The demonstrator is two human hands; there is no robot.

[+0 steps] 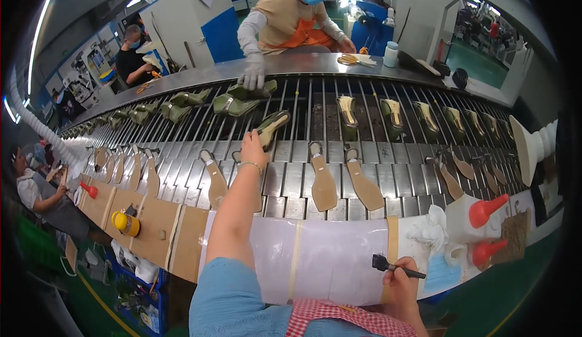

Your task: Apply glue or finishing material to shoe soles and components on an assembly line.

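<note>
My left arm stretches out over the conveyor. At its end, my left hand [253, 150] is closed on the near end of a green shoe [274, 125], which lies tilted across the rods; my fingers are partly hidden. Low on the right, my right hand [401, 279] grips a black-handled brush [388, 265] with dark bristles, held above the white-covered work surface [339, 249]. Tan shoe soles [324, 182] rest on the metal slats in front of me. One sole [216, 185] lies just left of my forearm, which hides part of another.
More green shoes [347, 117] line the rod conveyor. Opposite, a masked co-worker's gloved hand [253, 73] touches green shoes. A yellow pot [125, 223] stands left. White bottles with red nozzles [488, 210], crumpled white cloth [429, 231] and a blue mask [442, 273] sit right.
</note>
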